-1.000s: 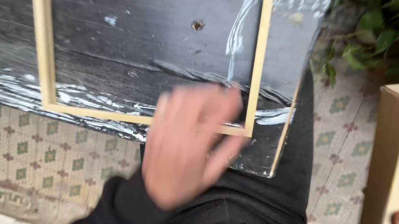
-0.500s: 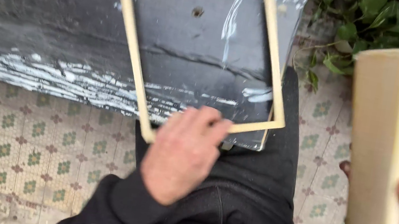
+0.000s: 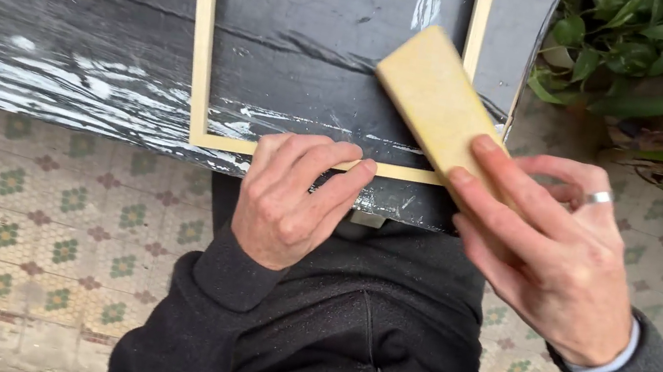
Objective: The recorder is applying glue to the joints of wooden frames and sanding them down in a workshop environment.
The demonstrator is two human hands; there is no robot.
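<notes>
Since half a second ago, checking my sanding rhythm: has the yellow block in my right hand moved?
Yes. The block came down and left, from beside the dark tabletop onto the wooden frame corner.

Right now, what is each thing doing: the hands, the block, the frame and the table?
Left hand: fingertips pressing the frame's near bar.
Right hand: closed around the block.
Pale yellow rectangular block: held tilted, lying on the frame's right corner.
Thin light wooden frame: flat on the table.
Dark paint-streaked table: scuffed, white smears.
</notes>
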